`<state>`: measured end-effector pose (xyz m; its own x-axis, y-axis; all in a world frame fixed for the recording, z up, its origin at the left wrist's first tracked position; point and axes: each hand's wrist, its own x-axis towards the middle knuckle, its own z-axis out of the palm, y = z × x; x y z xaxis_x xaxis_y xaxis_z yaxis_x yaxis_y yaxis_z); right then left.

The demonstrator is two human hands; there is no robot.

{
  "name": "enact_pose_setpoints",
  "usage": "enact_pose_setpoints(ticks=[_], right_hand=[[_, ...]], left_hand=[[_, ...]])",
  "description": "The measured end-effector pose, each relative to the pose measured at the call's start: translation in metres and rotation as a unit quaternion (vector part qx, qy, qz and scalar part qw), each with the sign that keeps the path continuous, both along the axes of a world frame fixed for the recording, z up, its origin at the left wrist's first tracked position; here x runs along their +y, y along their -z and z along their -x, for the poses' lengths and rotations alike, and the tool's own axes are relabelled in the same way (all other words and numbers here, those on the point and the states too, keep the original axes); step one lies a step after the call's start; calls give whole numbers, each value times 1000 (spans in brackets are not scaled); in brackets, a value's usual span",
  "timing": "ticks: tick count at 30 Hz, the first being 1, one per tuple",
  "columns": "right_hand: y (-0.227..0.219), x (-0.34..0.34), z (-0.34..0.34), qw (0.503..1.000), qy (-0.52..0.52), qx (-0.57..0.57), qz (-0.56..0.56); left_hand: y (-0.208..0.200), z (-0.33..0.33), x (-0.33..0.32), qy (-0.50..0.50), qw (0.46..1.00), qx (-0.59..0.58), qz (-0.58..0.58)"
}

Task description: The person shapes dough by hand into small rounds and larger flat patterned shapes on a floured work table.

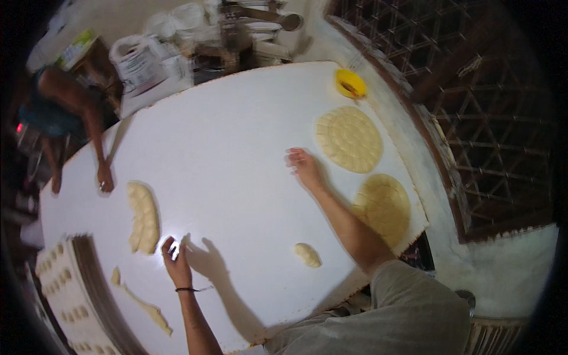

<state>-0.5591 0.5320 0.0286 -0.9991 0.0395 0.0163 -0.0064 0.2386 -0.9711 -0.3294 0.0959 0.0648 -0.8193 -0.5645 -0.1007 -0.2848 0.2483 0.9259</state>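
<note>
My left hand (177,261), with a dark band at its wrist, hovers over the white table (236,154). Its thumb and fingers curve apart, and only bright tabletop shows between them. Just beyond it to the left lies a thick, segmented strip of pale dough (144,218). My right hand (304,167) reaches farther out, its fingers apart, somewhat blurred and holding nothing. Beside it on the right is a round, flat dough sheet (349,139) marked into small pieces. A second dough round (384,207) is partly covered by my right forearm. A small dough lump (307,255) sits nearer me.
A thin dough scrap (142,305) lies at the near left, beside a stack of trays (74,296) with small dough pieces on top. Another person's hand (105,177) rests at the far left edge. A yellow bowl (350,84) and a white bucket (137,62) stand at the back.
</note>
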Motion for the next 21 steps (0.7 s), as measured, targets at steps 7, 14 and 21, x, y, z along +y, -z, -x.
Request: enact_pose_setpoints(ticks=[7,14,21], right_hand=[[63,446,-5,893,325,106,-292],[58,434,119,963,147,12,225],[2,396,151,928,-27,-134,346]], left_hand=[[54,202,288,252,962,73,-69],[37,374,485,289,954,56,-48],[7,433,549,476,864,-146,-68]])
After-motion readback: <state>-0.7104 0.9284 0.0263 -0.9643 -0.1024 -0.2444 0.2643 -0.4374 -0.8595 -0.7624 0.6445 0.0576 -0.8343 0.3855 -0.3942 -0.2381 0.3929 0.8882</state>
